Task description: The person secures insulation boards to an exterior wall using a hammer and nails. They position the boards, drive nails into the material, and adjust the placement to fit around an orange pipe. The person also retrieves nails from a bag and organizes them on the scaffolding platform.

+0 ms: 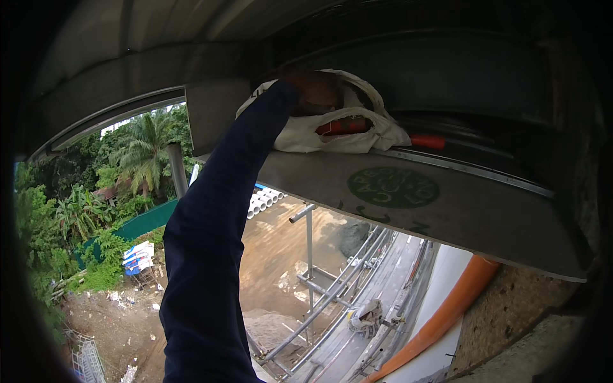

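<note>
At the far left, a palm tree [147, 150] stands among dense greenery above a green fence [143, 220]. Nearer on that side, blue and white sheets [138, 257] lie heaped. White pipes [258, 207] sit in a row on the far bare ground. To the right, metal scaffolding [310, 239] flanks a walkway [394, 268] bearing a crumpled sack [366, 317]; a thick orange tube [440, 313] slants beside it.

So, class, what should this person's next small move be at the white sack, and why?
Perhaps ease the left hand back slowly, without dragging the white sack. The hand reaches into the sack's opening, whatever it may hold is hidden, and the sack sits against the board, with scaffolding visible below the board's edge.
</note>
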A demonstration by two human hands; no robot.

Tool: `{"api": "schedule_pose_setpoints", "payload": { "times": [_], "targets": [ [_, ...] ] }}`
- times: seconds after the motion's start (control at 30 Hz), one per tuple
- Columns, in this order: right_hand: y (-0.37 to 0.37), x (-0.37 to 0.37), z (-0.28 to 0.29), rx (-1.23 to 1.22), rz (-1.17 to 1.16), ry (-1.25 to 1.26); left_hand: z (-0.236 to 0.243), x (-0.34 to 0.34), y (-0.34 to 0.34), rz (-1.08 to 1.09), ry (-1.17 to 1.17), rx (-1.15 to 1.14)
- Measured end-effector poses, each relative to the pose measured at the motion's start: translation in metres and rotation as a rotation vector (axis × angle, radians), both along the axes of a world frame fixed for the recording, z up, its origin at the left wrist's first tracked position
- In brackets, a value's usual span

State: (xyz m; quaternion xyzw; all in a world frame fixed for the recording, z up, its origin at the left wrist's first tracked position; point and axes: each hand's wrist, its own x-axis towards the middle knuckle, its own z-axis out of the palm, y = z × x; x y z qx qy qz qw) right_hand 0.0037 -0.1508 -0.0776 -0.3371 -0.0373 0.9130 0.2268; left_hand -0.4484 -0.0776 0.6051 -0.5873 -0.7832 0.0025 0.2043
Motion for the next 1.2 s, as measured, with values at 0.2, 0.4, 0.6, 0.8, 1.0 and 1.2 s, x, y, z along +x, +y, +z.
{"api": "schedule_pose_setpoints", "payload": {
  "times": [0.2,0.4,0.6,0.8,1.0,1.2],
  "targets": [
    [-0.002,-0.004,0.010,-0.054,-0.089,-0.048,-0.044,-0.076,0.036,0.185,-0.021,0.283],
    [-0.021,0.017,0.027,-0.025,0.011,0.013,-0.032,-0.074,-0.014,0.217,0.072,0.250],
    [-0.035,0.041,0.048,0.025,-0.031,-0.157,-0.033,-0.027,-0.079,-0.337,0.209,0.027],
    [-0.038,0.032,0.108,0.021,0.117,-0.177,-0.097,-0.015,-0.118,-0.125,0.235,0.233],
    [-0.018,0.002,0.193,0.080,0.172,-0.132,-0.080,-0.047,-0.088,-0.341,0.240,0.604],
    [-0.032,-0.024,0.257,0.183,0.139,-0.081,-0.014,-0.063,-0.046,-0.162,0.114,0.847]
  ]
}}
